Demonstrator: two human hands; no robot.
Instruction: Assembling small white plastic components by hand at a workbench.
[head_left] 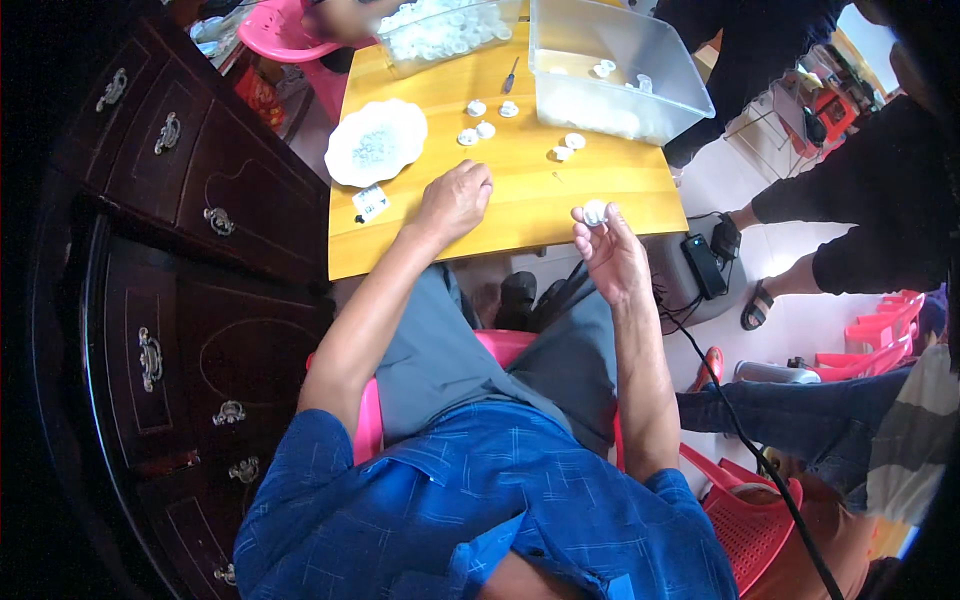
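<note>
My right hand [615, 262] is raised at the table's near edge, palm up, with a small round white plastic part [594, 212] pinched between thumb and fingers. On the tabletop rests my left hand [455, 200], back upward and fingers curled under; whatever they hold is hidden. Beyond it lie several similar white parts [476, 107], some in pairs. Two more white parts [574, 141] are farther out from my right hand, with a tiny thin piece [558, 177] nearby. Left of my left hand stands a white scalloped plate [343, 165] holding a heap of small greyish pieces.
A clear tub [690, 105] with some white parts stands at the far right of the yellow table [360, 255]. Another tub [405, 66], full of white parts, is at the far left. Between them lies a small screwdriver [511, 75]. Dark drawers [250, 290] flank my left; people stand right.
</note>
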